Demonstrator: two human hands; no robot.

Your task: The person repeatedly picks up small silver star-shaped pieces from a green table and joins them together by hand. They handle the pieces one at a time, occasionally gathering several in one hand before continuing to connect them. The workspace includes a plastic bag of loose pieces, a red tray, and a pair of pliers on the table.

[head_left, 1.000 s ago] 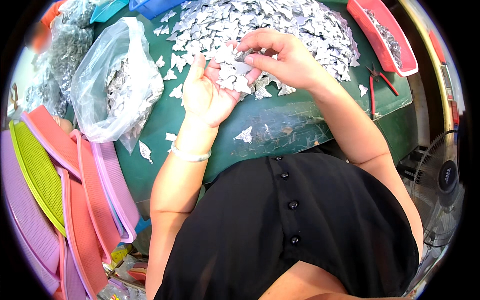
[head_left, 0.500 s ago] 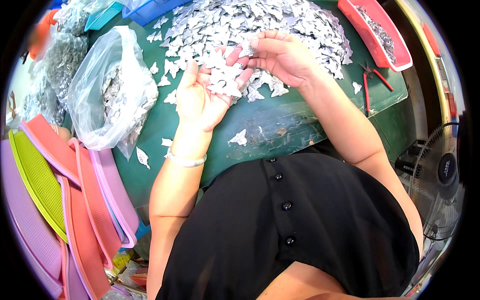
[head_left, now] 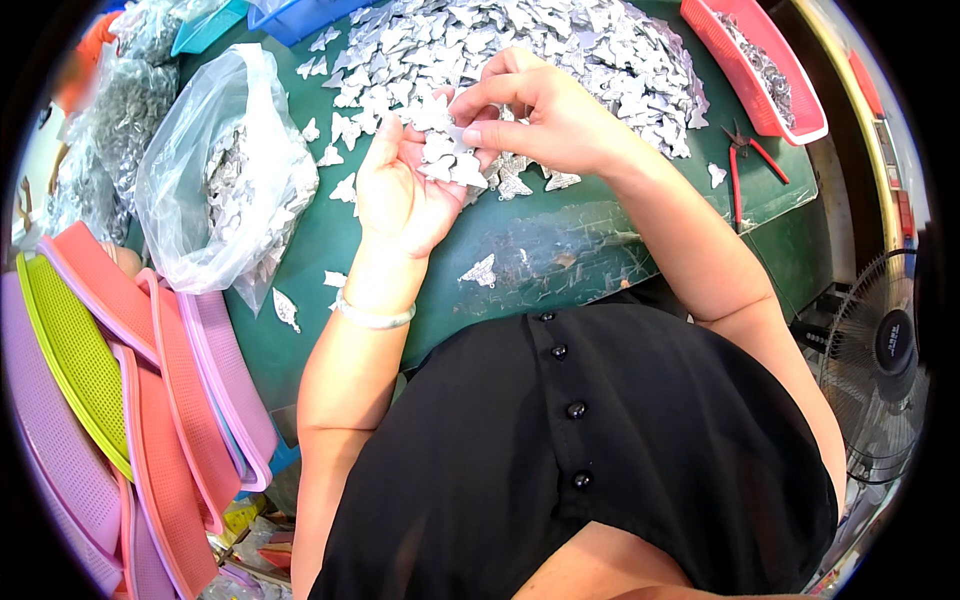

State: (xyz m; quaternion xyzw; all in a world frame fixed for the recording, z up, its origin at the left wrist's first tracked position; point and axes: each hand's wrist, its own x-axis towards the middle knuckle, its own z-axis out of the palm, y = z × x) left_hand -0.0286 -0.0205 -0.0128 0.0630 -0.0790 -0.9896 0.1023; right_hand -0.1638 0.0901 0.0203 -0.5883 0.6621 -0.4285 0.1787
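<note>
Palm up, my left hand [head_left: 400, 200] cradles a small stack of silvery butterfly-shaped metal pieces [head_left: 447, 158]. Over that stack, my right hand [head_left: 550, 112] has thumb and fingers bent into a pinch at its upper right edge. Whether a separate piece sits between those fingertips is hidden. Just beyond both hands spreads a large heap of matching metal pieces [head_left: 620, 70] on the green table [head_left: 400, 290]. One loose piece [head_left: 480, 270] lies on the table nearer to me than the hands.
A clear plastic bag [head_left: 165, 200] of metal pieces stands at left, beside stacked coloured plastic baskets [head_left: 75, 370]. Red-handled pliers [head_left: 736, 185] lie at right, near a pink basket [head_left: 815, 125] holding metal parts. A black fan [head_left: 893, 340] stands at far right.
My right hand has moved left, from beside the left fingertips to over the stack, its fingers now bent down at it. The left hand stays nearly in place.
</note>
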